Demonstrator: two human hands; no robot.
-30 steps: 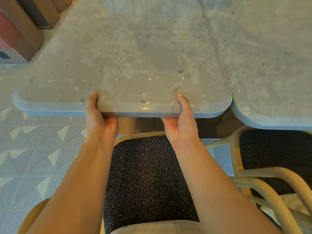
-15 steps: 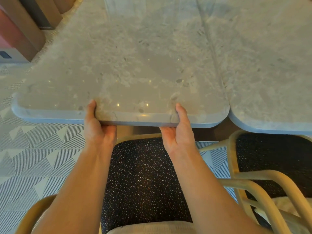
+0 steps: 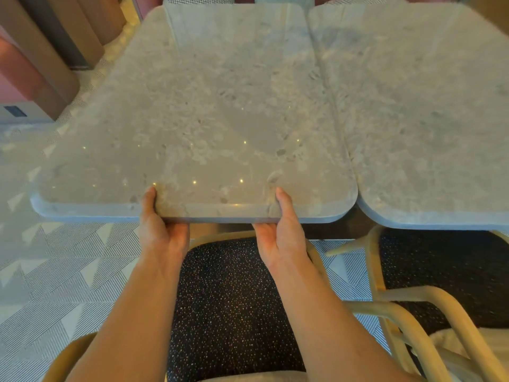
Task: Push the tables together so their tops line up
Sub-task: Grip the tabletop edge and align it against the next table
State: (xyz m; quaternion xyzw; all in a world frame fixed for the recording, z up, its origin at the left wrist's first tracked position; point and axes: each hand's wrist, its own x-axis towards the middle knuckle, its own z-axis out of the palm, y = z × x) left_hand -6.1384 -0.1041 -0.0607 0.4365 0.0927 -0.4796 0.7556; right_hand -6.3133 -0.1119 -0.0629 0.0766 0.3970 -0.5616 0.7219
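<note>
Left hand (image 3: pixel 161 232) and right hand (image 3: pixel 283 230) are both clamped on the near edge of the left stone-top table (image 3: pixel 198 119), thumbs lying on top and fingers curled underneath (can't actually see those). Makes sense: gripping the rim either side of the middle lets you steer the whole slab without it twisting. The right stone-top table (image 3: pixel 429 106) sits just beside it, long edges touching or nearly so all the way down the seam. The near edges look close to level, with the right table's maybe slightly nearer. I'd guess only a small nudge is left. A speckled chair seat (image 3: pixel 228 299) is tucked below the gripped edge, between the forearms.
</note>
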